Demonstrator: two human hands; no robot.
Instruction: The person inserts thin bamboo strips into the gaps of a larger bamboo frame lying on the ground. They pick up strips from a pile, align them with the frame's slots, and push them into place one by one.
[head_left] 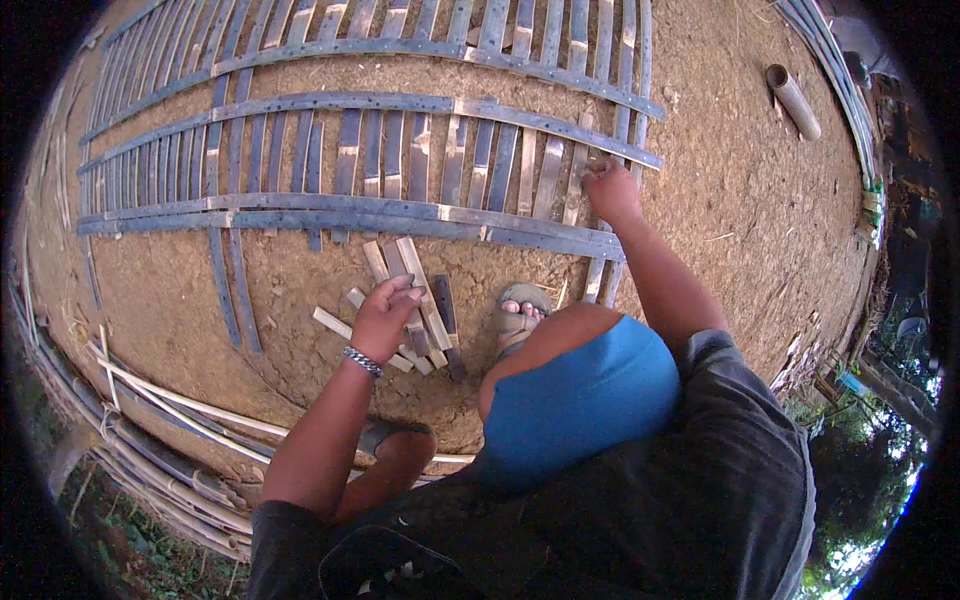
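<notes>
Slate blue-grey along rails (330, 101), dotted with dark specks, broken by pale tan patches. Same blue-grey on many slats (346, 152), blotched with tan and cream; plainer light tan on a few toward right end. Cream to straw on most sticks (424, 292) in pile, dull brown and dark grey on others. Sandy brown across ground (740, 240), mottled darker. Bright blue on shorts (590, 400). Faded black on shirt (690, 500). Silvery links on bracelet (362, 362). Grey-brown on sandal (514, 322). Brown on tube (795, 104).
</notes>
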